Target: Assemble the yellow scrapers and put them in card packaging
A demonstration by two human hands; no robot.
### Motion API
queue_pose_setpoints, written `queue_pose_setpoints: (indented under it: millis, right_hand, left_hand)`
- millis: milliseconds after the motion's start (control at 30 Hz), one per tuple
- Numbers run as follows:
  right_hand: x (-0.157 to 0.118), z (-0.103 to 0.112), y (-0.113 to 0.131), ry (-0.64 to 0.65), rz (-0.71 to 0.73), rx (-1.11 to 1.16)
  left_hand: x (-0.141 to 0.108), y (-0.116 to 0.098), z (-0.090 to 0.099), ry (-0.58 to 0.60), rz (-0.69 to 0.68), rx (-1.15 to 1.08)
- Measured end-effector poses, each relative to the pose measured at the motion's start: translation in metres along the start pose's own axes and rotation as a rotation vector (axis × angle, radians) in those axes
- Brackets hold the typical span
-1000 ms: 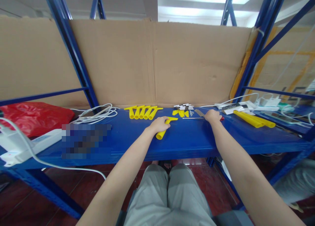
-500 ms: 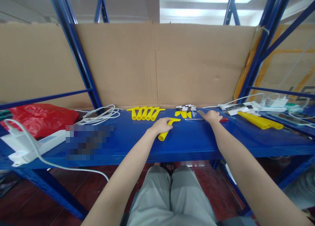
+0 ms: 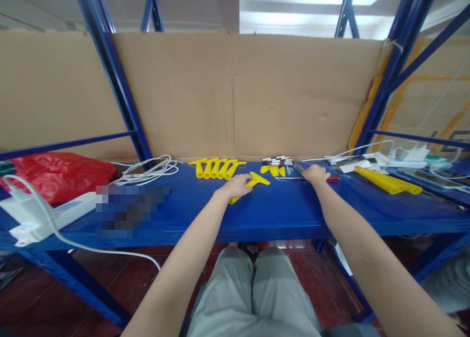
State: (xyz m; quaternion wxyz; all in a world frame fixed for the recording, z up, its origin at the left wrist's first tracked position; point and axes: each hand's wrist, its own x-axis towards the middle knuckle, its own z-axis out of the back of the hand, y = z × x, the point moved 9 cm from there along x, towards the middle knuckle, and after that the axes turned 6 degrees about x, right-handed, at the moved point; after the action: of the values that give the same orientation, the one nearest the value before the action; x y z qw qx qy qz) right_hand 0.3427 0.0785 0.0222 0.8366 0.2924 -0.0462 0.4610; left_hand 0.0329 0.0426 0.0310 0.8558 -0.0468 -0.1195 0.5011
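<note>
In the head view, my left hand [image 3: 238, 186] is closed round the tubular handle of a yellow T-shaped scraper [image 3: 258, 179]. The scraper's crossbar points away to the right, and the open end of its handle shows below my fingers. My right hand [image 3: 316, 172] rests low over the table, closed on a flat grey tool [image 3: 299, 168] whose end sticks out to the left; its kind is unclear. Under and beside that hand lies a screwdriver with a red handle [image 3: 333, 179]. Several matching yellow scrapers [image 3: 218, 169] lie in a row behind my left hand.
Small yellow pieces [image 3: 274, 170] and black-and-white strips [image 3: 277, 160] lie at the back. Yellow tubes [image 3: 389, 181] are at right. A red plastic bag [image 3: 62, 176], white cables [image 3: 161, 170] and a power strip [image 3: 69, 212] occupy the left. Cardboard [image 3: 235, 97] stands behind the blue table [image 3: 279, 209].
My left hand has turned the yellow scraper: its crossbar now shows more fully, and the handle's open end has swung left and up. My right hand stays nearly still.
</note>
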Motion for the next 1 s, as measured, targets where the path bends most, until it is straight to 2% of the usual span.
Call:
queue_pose_setpoints:
  millis: [233, 333, 467, 567, 667, 767, 900, 1000]
  right_hand:
    - [-0.011, 0.001, 0.002, 0.100, -0.077, -0.036]
    - [-0.015, 0.015, 0.009, 0.022, -0.042, 0.004]
    - [-0.026, 0.039, 0.042, -0.128, 0.142, 0.140]
    - [-0.033, 0.044, 0.075, -0.117, 0.239, 0.216]
    - [-0.038, 0.035, 0.106, -0.053, 0.298, 0.314]
    - [-0.040, 0.012, 0.120, 0.082, 0.278, 0.491]
    - [-0.050, -0.014, 0.116, 0.228, 0.233, 0.706]
    - [-0.058, -0.016, 0.108, 0.278, 0.176, 0.857]
  left_hand:
    - [0.002, -0.006, -0.005, -0.038, -0.092, 0.137]
    - [0.002, -0.007, -0.008, -0.033, -0.094, 0.207]
    - [0.002, -0.013, -0.007, -0.084, -0.101, 0.236]
    - [0.004, -0.020, -0.008, -0.119, -0.113, 0.247]
    - [0.006, -0.023, -0.012, -0.117, -0.119, 0.292]
    - [0.008, -0.023, -0.017, -0.101, -0.124, 0.328]
    - [0.009, -0.017, -0.017, -0.107, -0.111, 0.321]
    - [0.010, -0.009, -0.016, -0.117, -0.069, 0.290]
